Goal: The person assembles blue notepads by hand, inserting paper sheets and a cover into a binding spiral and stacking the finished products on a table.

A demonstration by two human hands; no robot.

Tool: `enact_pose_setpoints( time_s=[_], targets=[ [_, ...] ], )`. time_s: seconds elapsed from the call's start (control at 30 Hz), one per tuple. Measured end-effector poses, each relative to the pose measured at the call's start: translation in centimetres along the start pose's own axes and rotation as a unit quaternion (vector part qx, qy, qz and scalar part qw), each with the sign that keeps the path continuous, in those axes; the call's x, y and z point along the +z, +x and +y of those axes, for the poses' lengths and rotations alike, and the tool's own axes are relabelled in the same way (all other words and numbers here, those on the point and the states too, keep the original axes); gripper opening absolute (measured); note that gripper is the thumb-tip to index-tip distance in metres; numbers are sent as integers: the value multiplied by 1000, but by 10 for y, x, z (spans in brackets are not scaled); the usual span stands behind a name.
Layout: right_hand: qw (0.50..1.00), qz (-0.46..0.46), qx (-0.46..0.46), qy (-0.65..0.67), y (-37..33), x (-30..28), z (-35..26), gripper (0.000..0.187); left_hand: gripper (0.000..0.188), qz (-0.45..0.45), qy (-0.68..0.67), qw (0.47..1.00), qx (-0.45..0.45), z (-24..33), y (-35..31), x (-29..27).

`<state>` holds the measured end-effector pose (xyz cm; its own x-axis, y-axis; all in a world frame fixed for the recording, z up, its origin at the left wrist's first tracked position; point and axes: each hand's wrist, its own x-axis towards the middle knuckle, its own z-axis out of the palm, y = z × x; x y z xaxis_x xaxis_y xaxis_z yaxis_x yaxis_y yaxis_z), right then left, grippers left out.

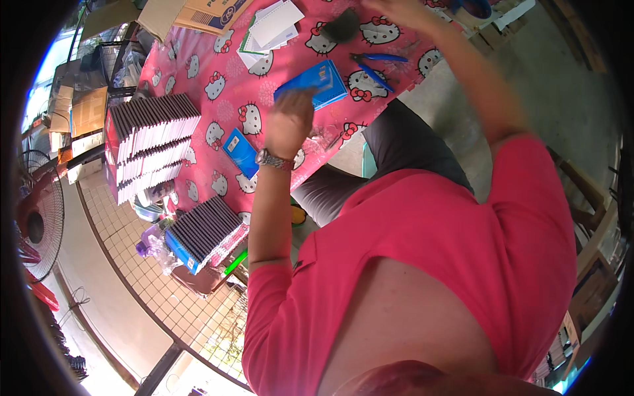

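My left hand [292,115], with a watch [274,160] on its wrist, is over the left part of a small stack of blue notebooks [325,82]. Its fingers are blurred and partly hidden, so I cannot tell whether they grip a cover. At the top edge, my right hand [399,9] reaches over the far part of the table near a dark round object [341,28]. Motion smears its fingers. Blue-handled pliers [376,71] lie spread to the right of the notebooks. Another blue notebook [241,153] rests left of my left wrist.
The table has a pink cartoon-cat cover [218,109]. Loose white sheets [274,26] and a cardboard box [211,13] sit at the back. A tall stack of dark-spined notebooks [155,142] stands left, with another stack [206,231] nearer. A fan [39,224] is far left.
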<state>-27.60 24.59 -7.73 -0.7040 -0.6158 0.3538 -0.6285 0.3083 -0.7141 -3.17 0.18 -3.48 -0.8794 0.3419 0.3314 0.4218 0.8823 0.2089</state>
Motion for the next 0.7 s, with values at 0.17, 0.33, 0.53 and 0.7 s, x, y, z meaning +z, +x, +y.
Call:
enact_pose_setpoints(
  time_s=[0.17,0.33,0.53,0.7],
  targets=[
    [991,-66,-64,95,-37,44,-95,18,26,52,58,992,-97,-6,11,12],
    [990,27,-81,112,-47,62,-91,15,23,82,66,990,-97,2,15,17],
    [993,-71,-67,71,-50,59,-92,16,17,93,54,989,-100,0,14,19],
    [950,-225,82,199,-42,40,-106,23,19,96,48,989,-102,4,15,18]
  ],
)
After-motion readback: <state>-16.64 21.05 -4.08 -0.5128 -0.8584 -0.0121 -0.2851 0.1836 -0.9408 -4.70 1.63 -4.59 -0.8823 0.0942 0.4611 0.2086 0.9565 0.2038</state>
